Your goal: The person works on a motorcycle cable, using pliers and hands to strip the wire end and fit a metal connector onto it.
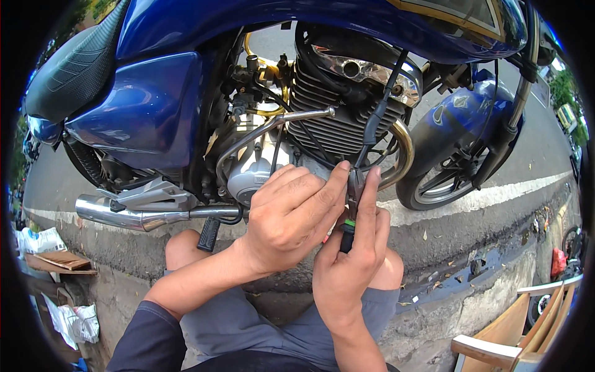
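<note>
My right hand (350, 266) is wrapped around pliers (351, 226) with black and green grips, their dark metal head pointing upward. My left hand (288, 220) is curled beside the tool's head, its fingertips meeting there; what they pinch is hidden. A black cable with a rubber sleeve (375, 127) runs down from the top of a blue motorcycle (142, 105) to the pliers' tip. Behind both hands are the finned engine (322, 111), a silver engine casing (245, 183) and a curved exhaust pipe (403, 155).
The front wheel (421, 192) stands at right, the chrome muffler (108, 211) and footpeg (207, 239) at lower left. My bare knees show below the bike beside a concrete curb (483, 273). Wooden furniture (505, 335) is at lower right; white sacks (71, 319) and boards (62, 260) lie at left.
</note>
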`<action>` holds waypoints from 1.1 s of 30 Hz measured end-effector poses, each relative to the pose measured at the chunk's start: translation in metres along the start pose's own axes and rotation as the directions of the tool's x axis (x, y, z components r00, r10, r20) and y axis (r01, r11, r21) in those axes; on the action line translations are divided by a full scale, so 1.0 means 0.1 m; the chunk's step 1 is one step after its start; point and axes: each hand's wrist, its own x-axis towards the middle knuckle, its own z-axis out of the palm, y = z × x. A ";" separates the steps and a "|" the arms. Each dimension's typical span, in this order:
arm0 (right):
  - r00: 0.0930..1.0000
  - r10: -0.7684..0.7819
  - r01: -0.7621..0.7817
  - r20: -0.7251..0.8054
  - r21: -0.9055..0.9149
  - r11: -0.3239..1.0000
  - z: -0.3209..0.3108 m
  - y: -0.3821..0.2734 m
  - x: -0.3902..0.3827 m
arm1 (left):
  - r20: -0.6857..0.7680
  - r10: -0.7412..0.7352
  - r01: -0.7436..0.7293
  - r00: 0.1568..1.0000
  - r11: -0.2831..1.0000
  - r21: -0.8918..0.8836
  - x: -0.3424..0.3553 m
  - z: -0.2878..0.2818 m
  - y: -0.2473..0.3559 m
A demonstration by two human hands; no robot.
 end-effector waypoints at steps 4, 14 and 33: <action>0.995 -0.061 0.059 -0.073 -0.027 0.998 0.09 0.10 0.01 | 0.032 0.030 -0.030 0.999 1.000 0.004 0.00 -0.02 -0.02; 0.967 -0.143 0.135 -0.213 -0.051 0.989 0.18 0.29 0.01 | 0.162 -0.102 0.114 0.981 0.991 -0.064 0.10 -0.17 0.06; 0.990 -0.112 0.134 0.085 -0.340 0.931 -0.50 0.12 0.09 | 0.642 -0.522 0.827 0.562 0.360 -0.431 0.68 -0.12 -0.06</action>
